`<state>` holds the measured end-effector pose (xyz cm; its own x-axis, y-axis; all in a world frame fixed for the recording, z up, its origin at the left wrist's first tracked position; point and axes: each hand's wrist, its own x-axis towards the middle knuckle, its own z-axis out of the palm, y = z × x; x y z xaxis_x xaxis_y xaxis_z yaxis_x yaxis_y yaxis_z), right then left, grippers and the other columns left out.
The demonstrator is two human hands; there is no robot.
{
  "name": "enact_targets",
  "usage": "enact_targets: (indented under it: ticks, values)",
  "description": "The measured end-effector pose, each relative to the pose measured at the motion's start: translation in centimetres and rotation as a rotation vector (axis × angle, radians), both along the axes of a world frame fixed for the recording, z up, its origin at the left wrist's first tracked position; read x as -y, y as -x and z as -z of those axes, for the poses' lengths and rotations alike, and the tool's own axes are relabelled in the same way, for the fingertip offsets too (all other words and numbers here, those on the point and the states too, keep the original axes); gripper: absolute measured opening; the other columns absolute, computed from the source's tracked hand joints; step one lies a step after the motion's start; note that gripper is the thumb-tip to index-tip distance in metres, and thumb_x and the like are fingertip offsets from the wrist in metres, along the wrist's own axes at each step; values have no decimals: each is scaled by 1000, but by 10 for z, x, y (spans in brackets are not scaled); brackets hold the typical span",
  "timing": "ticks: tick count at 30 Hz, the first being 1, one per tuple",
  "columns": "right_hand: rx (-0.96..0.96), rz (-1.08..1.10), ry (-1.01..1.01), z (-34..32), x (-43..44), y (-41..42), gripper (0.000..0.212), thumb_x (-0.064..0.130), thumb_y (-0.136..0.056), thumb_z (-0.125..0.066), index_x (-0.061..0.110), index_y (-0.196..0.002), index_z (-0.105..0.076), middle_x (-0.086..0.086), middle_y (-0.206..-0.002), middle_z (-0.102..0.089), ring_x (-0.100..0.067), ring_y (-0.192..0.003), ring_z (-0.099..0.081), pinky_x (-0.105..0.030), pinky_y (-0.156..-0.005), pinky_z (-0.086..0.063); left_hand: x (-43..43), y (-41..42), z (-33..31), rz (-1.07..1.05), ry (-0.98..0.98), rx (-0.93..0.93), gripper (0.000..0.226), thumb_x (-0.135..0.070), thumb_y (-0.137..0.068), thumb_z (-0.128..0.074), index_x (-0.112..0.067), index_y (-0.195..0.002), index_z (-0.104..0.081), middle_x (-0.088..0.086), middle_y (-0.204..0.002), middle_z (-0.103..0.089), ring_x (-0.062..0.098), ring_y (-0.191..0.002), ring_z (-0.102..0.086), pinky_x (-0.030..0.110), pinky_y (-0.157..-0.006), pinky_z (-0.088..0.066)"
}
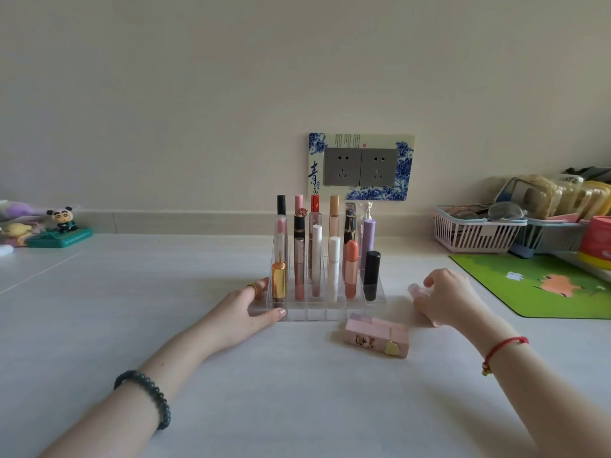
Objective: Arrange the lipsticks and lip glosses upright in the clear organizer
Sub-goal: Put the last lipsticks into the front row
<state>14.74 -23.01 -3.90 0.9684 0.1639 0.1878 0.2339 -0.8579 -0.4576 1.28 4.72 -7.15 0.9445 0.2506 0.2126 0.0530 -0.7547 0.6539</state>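
1. Two hands are down on the pale grey tabletop (99,309), and the clear acrylic stepped organizer (330,314) stands centre stage, near the wall.
2. Left hand (251,309), with a gold ring on one finger, clasps the organizer's front-left corner. The thumb lies along the front edge and the fingers go up the side wall.
3. Right hand (446,299) is just right of the organizer, fingers curled down around a pale pink tube (414,289) lying on the table. It is blurred, but the grip looks closed.
4. Upright in the cells are a shiny gold lipstick (278,280) at front left, a black bullet lipstick (372,276) at front right and a coral-capped lipstick (351,259) between them. A lavender tube (368,239) stands behind, and more sticks fill the back tiers.
5. Flat on the table, just in front of the organizer and not touching it, lies a pink rectangular lipstick case (377,335).
6. Off right are a white slatted basket (476,233) and a green picture mat (496,292).
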Motion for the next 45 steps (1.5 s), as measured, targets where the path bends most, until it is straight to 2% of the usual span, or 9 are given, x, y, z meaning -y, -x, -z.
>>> enact_targets:
  ticks: [5, 9, 12, 14, 19, 25, 34, 41, 45]
  values:
    - [90, 1, -161, -7, 7, -3, 40, 29, -84, -54, 1, -112, -56, -12, -86, -68, -25, -88, -58, -28, -62, -44, 0, 0, 0, -1, -5, -14, 74, -46, -79, -63, -18, -140, -34, -3, -145, -40, 10, -132, -38, 28, -110, -29]
    - [265, -53, -349, -17, 8, 1, 32, 31, -83, -56, 10, -107, -57, 7, -62, -57, -4, -63, -51, -22, -55, -36, 0, 0, -1, 7, -3, -10, 72, -45, -79, -63, -19, -140, -35, -4, -143, -42, 8, -129, -40, 25, -109, -30]
    - [351, -150, -486, -26, 5, 11, 29, 22, -79, -62, 15, -107, -57, 3, -72, -62, -14, -68, -60, -29, -68, -47, 1, 0, -2, 22, 8, -8, 69, -43, -80, -63, -20, -139, -36, -6, -143, -43, 7, -128, -41, 24, -108, -31]
    - [346, -247, -606, -32, 1, 20, 28, 17, -77, -65, 20, -103, -56, -1, -76, -66, -17, -67, -64, -33, -66, -54, 1, 0, -2, 22, 5, -3, 69, -43, -80, -63, -21, -139, -36, -7, -143, -42, 6, -128, -40, 19, -103, -30]
    - [253, -462, -820, -38, -17, 43, 29, 11, -75, -68, 20, -100, -57, -2, -73, -68, -6, -56, -63, -12, -51, -49, 0, 0, -1, 23, 1, -3, 71, -42, -80, -63, -19, -140, -33, -7, -145, -37, 6, -131, -35, 16, -102, -25]
    - [221, -605, -775, -33, -50, 61, 32, 11, -74, -69, 23, -99, -55, 8, -77, -68, 1, -66, -65, -9, -61, -50, -1, -1, 0, 29, 13, -17, 74, -42, -81, -63, -15, -142, -31, -4, -148, -35, 8, -135, -33, 21, -110, -23]
    - [193, -674, -653, -23, -98, 64, 25, 19, -79, -65, 16, -103, -56, 3, -81, -69, -4, -71, -66, -13, -65, -54, -1, 0, -1, 54, 29, -9, 71, -39, -81, -63, -17, -141, -32, -6, -147, -36, 6, -133, -33, 18, -107, -23]
    - [183, -644, -603, -9, -114, 64, 17, 20, -81, -63, 22, -94, -53, 18, -69, -58, 11, -59, -58, -2, -52, -45, 1, -1, -2, 74, 89, -5, 62, -34, -81, -65, -21, -136, -40, -6, -138, -47, 9, -127, -43, 29, -110, -30]
    - [195, -619, -543, -2, -115, 63, 23, 19, -79, -66, 17, -99, -55, 19, -66, -56, 8, -57, -56, -2, -51, -44, 1, -1, -2, 69, 79, 3, 54, -35, -81, -65, -27, -130, -45, -9, -131, -53, 7, -123, -47, 27, -107, -34]
